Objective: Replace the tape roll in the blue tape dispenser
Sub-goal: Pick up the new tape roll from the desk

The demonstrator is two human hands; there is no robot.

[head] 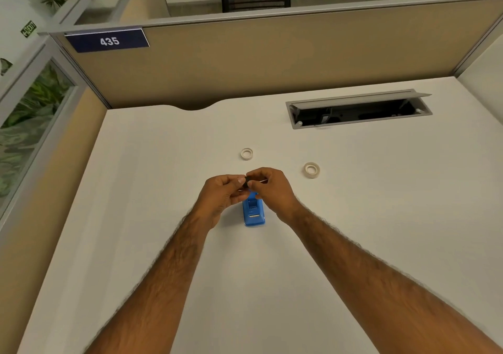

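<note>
The blue tape dispenser (254,213) lies on the white desk (163,176), its far end hidden under my hands. My left hand (221,197) and my right hand (270,190) meet just above it, fingertips pinching a small dark part (248,182) between them. Most of that part is covered by my fingers, so its shape is unclear. Two tape rolls lie beyond my hands: a small white roll (247,154) straight ahead and a slightly larger cream roll (311,170) to the right.
An open grey cable hatch (359,110) is set into the desk at the back right. Tan cubicle partitions (272,54) close off the back and left, one bearing a "435" plate (107,40). A black chair stands behind the partition.
</note>
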